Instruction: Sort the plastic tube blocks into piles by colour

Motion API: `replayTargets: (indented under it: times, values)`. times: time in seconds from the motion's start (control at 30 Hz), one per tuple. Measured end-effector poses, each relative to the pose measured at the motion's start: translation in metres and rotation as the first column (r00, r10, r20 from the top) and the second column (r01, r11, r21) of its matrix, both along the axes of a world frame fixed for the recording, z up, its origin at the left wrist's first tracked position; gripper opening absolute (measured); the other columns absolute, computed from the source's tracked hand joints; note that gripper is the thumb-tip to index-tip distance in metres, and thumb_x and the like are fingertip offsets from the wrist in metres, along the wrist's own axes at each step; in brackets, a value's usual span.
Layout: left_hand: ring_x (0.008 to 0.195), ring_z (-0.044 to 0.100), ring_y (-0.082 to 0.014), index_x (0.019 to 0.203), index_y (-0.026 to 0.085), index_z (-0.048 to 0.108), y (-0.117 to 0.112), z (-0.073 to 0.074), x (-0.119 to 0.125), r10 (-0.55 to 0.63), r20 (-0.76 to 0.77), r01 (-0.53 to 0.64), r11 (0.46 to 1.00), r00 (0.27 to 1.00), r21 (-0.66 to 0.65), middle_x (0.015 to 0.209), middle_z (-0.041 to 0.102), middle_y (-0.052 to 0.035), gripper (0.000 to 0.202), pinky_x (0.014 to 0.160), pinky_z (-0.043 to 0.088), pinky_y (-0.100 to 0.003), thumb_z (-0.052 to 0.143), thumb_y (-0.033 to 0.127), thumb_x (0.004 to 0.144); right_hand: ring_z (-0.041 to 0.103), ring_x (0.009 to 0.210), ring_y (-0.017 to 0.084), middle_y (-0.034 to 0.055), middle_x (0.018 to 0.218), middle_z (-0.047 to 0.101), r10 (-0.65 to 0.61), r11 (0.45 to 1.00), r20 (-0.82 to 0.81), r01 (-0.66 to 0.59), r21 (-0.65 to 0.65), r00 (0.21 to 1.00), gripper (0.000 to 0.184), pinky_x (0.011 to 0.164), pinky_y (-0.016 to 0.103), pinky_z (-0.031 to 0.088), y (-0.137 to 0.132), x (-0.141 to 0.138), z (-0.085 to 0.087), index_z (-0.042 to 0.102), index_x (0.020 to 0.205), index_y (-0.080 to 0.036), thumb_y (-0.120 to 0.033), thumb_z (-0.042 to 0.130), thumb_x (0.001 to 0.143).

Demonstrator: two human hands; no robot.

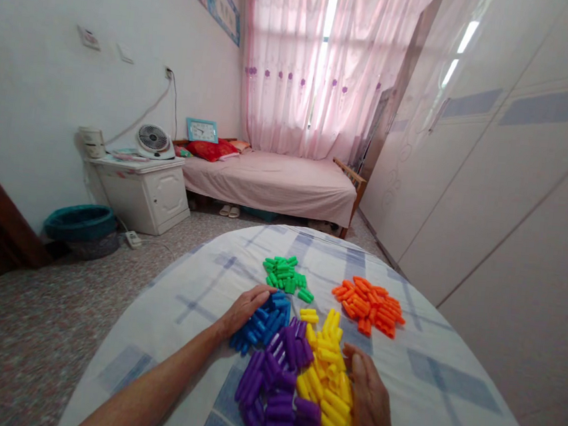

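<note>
The left hand [249, 307] lies open with fingers outstretched over the far-left edge of a pile of blue plastic tubes [268, 325]. The right hand [370, 399] is bent along the right side of the yellow plastic tubes [329, 365]; whether it grips any I cannot tell. Between the hands, purple plastic tubes [278, 407] adjoin the blue and yellow piles. Farther out on the cloth-covered table [445, 416] are green tubes [285, 273] and, to the right, orange ones [368, 305]. Beyond stands a bed [276, 185].
</note>
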State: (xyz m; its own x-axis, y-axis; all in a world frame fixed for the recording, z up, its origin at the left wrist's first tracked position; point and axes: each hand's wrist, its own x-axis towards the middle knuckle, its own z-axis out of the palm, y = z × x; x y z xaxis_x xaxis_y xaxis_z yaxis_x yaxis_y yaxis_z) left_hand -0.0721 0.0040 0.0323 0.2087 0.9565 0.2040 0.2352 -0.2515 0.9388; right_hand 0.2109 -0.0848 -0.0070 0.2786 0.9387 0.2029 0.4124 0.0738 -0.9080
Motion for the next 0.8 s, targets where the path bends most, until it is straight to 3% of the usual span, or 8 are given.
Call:
replayTargets:
  times: [0.23, 0.37, 0.43, 0.53, 0.63, 0.7, 0.8]
  values:
    - [0.105, 0.059, -0.0221, 0.114, 0.017, 0.062, -0.033, 0.021, 0.048, -0.154, 0.051, 0.156, 0.986, 0.987, -0.06, 0.114, 0.064, -0.007, 0.042, 0.096, 0.043, -0.036, 0.043, 0.045, 0.088, 0.061, 0.097, 0.021, 0.0069, 0.104, 0.067, 0.058, 0.998, -0.06, -0.057, 0.014, 0.997, 0.044, 0.086, 0.029, 0.047, -0.005, -0.005, 0.007, 0.065, 0.101, -0.021, -0.053, 0.041, 0.085]
    - [0.112, 0.055, -0.0209, 0.113, 0.02, 0.063, -0.052, 0.038, 0.07, -0.357, -0.039, 0.359, 0.928, 0.933, 0.094, 0.118, 0.063, -0.006, 0.036, 0.1, 0.039, -0.033, 0.047, 0.039, 0.088, 0.059, 0.101, 0.02, 0.0055, 0.107, 0.066, 0.045, 0.999, -0.077, -0.046, -0.015, 0.996, 0.043, 0.088, 0.028, 0.045, -0.004, -0.005, 0.007, 0.063, 0.104, -0.021, -0.052, 0.039, 0.086]
    - [0.114, 0.053, -0.0204, 0.11, 0.02, 0.065, -0.046, 0.044, 0.069, -0.342, -0.068, 0.349, 0.918, 0.937, 0.187, 0.118, 0.063, -0.0061, 0.033, 0.102, 0.037, -0.033, 0.048, 0.038, 0.088, 0.058, 0.102, 0.02, 0.0051, 0.108, 0.066, 0.036, 0.999, -0.08, -0.039, -0.031, 0.996, 0.042, 0.089, 0.027, 0.045, -0.004, -0.005, 0.007, 0.062, 0.104, -0.021, -0.052, 0.039, 0.086]
    - [0.114, 0.052, -0.0195, 0.101, 0.018, 0.067, -0.005, 0.042, 0.05, -0.056, -0.049, 0.068, 0.956, 0.997, 0.285, 0.114, 0.064, -0.0071, 0.035, 0.103, 0.036, -0.034, 0.042, 0.039, 0.09, 0.058, 0.103, 0.02, 0.0049, 0.109, 0.065, 0.01, 0.999, -0.075, -0.014, -0.052, 0.997, 0.043, 0.09, 0.027, 0.044, -0.005, -0.005, 0.009, 0.063, 0.103, -0.022, -0.053, 0.04, 0.085]
    - [0.118, 0.049, -0.0194, 0.103, 0.016, 0.065, 0.058, 0.027, 0.017, 0.209, -0.122, -0.168, 0.944, 0.97, 0.283, 0.121, 0.059, -0.0078, 0.041, 0.107, 0.032, -0.036, 0.034, 0.041, 0.091, 0.06, 0.102, 0.019, 0.0045, 0.107, 0.066, 0.01, 0.999, -0.066, -0.013, -0.049, 0.998, 0.043, 0.089, 0.025, 0.046, -0.005, -0.004, 0.01, 0.063, 0.102, -0.022, -0.054, 0.041, 0.084]
    - [0.124, 0.044, -0.0195, 0.109, 0.016, 0.062, 0.098, 0.015, -0.003, 0.266, -0.226, -0.208, 0.945, 0.937, 0.252, 0.126, 0.055, -0.0088, 0.044, 0.111, 0.027, -0.037, 0.031, 0.041, 0.089, 0.061, 0.101, 0.019, 0.0039, 0.106, 0.066, 0.022, 0.999, -0.053, -0.023, -0.024, 0.998, 0.042, 0.088, 0.023, 0.047, -0.005, -0.003, 0.008, 0.064, 0.101, -0.023, -0.054, 0.042, 0.084]
    - [0.123, 0.045, -0.0233, 0.107, 0.017, 0.063, 0.141, -0.001, -0.019, 0.224, -0.26, -0.176, 0.965, 0.939, 0.195, 0.122, 0.059, -0.0102, 0.045, 0.11, 0.027, -0.041, 0.032, 0.042, 0.086, 0.062, 0.098, 0.018, 0.0039, 0.104, 0.067, 0.002, 1.0, -0.042, 0.0, 0.032, 0.999, 0.041, 0.085, 0.022, 0.048, -0.003, -0.003, -0.002, 0.066, 0.099, -0.024, -0.051, 0.038, 0.087]
